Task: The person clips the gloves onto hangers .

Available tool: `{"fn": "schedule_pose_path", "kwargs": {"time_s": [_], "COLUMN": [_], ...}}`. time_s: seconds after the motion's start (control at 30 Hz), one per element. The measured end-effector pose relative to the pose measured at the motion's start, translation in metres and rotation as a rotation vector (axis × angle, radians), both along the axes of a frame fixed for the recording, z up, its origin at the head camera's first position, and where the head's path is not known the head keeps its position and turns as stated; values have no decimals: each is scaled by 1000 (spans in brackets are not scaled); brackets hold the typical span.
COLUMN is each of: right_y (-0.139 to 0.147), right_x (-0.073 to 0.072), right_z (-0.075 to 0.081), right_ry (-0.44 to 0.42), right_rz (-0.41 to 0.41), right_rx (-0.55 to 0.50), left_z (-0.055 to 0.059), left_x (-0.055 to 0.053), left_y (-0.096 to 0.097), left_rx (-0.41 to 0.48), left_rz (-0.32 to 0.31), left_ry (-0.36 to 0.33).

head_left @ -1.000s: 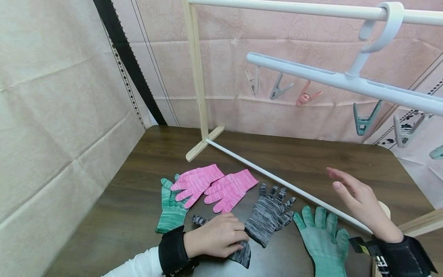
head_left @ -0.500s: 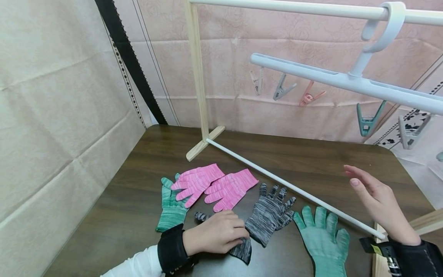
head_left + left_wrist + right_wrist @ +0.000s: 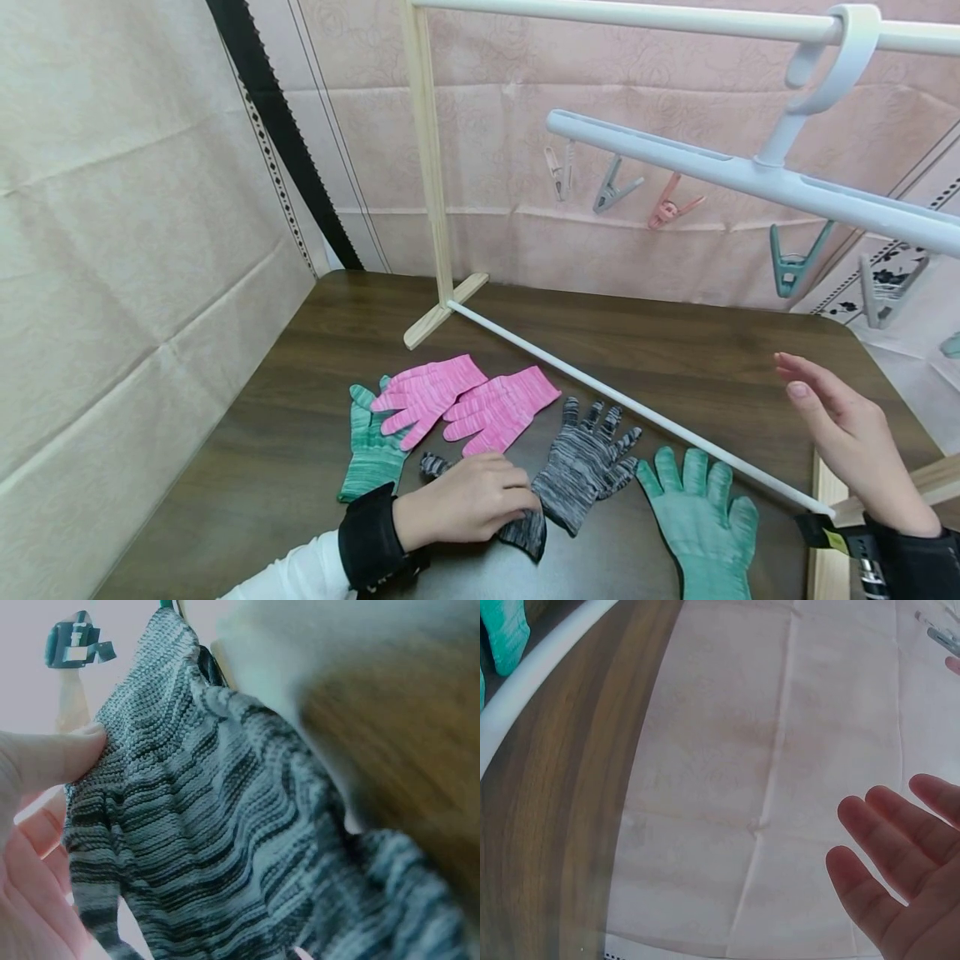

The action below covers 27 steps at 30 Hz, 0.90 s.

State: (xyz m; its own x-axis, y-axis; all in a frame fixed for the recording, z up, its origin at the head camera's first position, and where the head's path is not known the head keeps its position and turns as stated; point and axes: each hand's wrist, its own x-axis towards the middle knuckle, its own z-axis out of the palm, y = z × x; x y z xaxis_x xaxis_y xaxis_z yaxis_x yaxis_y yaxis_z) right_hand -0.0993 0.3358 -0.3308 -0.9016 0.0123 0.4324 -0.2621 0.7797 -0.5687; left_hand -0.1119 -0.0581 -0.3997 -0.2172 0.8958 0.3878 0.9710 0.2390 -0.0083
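Note:
A black-and-grey striped knit glove (image 3: pixel 527 536) is pinched by my left hand (image 3: pixel 471 504), which covers much of it in the head view. The left wrist view shows my thumb on the face of this glove (image 3: pixel 187 802), with fingers behind it. Its mate, another striped glove (image 3: pixel 583 467), lies flat just to the right. Farther right on the table is a green glove (image 3: pixel 701 517). My right hand (image 3: pixel 855 437) hovers by the rack's right foot, fingers extended and holding nothing. Two pink gloves (image 3: pixel 431 396) lie beyond my left hand, partly over a second green glove (image 3: pixel 372 446).
A wooden rack with a white top bar (image 3: pixel 637 17) and a low white crossbar (image 3: pixel 600 387) stands across the brown table (image 3: pixel 675 333). From the top bar hangs a light blue hanger (image 3: pixel 697 171) with several clothespins, among them a pink clothespin (image 3: pixel 667 208).
My right hand has moved to the right, away from the gloves. The left hand has barely shifted; the cuff of the glove it holds has come up slightly. The hanger swayed a little.

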Motion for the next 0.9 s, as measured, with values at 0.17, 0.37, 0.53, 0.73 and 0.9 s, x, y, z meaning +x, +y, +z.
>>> {"fn": "schedule_pose_path", "kwargs": {"time_s": [0.17,0.37,0.53,0.73,0.9], "right_y": [6,13,17,22,29], "right_x": [1,2,2,2,-1], "right_z": [-1,-2,0,3,1], "right_ry": [8,16,61,126,204], "right_rz": [-41,-81,-92,-131,-134], "right_rx": [8,-4,-27,-71,-232], "left_z": [0,2,2,3,2], "left_x": [-1,0,-1,0,0], "left_y": [-1,-2,-2,-2,-2], "left_rx": [16,10,3,16,17], "left_rz": [0,-2,-1,-5,-3], "left_ry": [-41,-46,-32,-12,-4]}}
